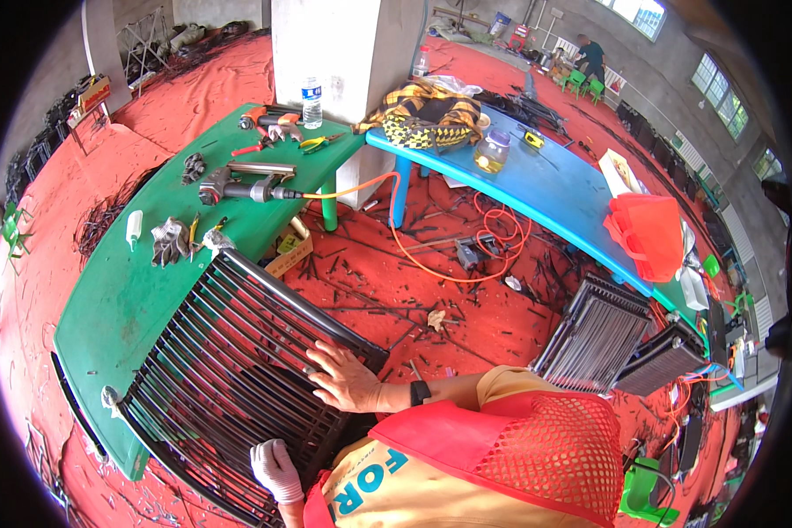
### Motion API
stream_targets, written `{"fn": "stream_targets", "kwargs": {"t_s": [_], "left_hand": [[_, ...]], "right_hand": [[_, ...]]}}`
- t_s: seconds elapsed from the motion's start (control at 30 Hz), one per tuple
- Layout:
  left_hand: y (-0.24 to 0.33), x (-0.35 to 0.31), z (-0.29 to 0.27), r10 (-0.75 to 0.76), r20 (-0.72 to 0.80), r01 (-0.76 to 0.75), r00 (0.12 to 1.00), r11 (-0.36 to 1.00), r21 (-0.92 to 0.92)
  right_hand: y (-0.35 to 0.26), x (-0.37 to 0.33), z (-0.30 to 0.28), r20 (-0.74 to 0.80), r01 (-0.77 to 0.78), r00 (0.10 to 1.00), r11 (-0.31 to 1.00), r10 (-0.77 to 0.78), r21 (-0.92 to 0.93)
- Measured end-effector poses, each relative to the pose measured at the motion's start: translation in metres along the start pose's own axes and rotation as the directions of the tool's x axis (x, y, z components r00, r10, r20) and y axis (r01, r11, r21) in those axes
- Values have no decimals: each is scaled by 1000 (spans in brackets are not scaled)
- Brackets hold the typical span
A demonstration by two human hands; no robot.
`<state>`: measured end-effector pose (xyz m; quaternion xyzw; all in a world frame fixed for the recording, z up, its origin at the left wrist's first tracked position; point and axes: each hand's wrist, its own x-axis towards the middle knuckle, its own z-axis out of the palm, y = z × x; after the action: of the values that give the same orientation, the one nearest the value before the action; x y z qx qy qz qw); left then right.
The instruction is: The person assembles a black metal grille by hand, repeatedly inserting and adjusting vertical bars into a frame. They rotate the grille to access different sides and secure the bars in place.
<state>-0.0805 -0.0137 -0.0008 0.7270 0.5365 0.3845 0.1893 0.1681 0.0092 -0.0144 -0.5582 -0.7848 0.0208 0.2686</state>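
Note:
A black slatted frame [224,330] with many parallel bars leans across the green table [119,308] and reaches back toward my body. Two of its corners, resting on the tabletop, are wrapped in pale material. My right hand [348,378] is bare and lies on the bars near the frame's right side, fingers stretched and apart. Lower down, my left hand [275,469] wears a white glove; its fingers curl over the frame's near part. A cordless-looking power tool [242,187] with an orange hose lies on the table beyond the frame.
The green table also carries pliers [317,143], a water bottle [311,103], a glove [169,241] and a white squeeze bottle [134,227]. A blue table [537,189] holds a jar [493,152] and a red bag [647,236]. Stacked slatted panels [594,334] stand at right; black scraps litter the red floor.

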Motion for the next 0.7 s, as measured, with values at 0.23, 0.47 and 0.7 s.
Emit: {"fn": "stream_targets", "kwargs": {"t_s": [0.23,0.47,0.7], "left_hand": [[-1,0,0,6,5,-6,1000,1000,0],[-1,0,0,3,9,-3,1000,1000,4],[1,0,0,-4,1,4,1000,1000,-5]], "right_hand": [[0,-1,1,-21,5,1000,1000,-5,-8],[1,0,1,-14,9,1000,1000,-9,-1],[1,-1,2,-29,13,999,1000,-13,-4]]}}
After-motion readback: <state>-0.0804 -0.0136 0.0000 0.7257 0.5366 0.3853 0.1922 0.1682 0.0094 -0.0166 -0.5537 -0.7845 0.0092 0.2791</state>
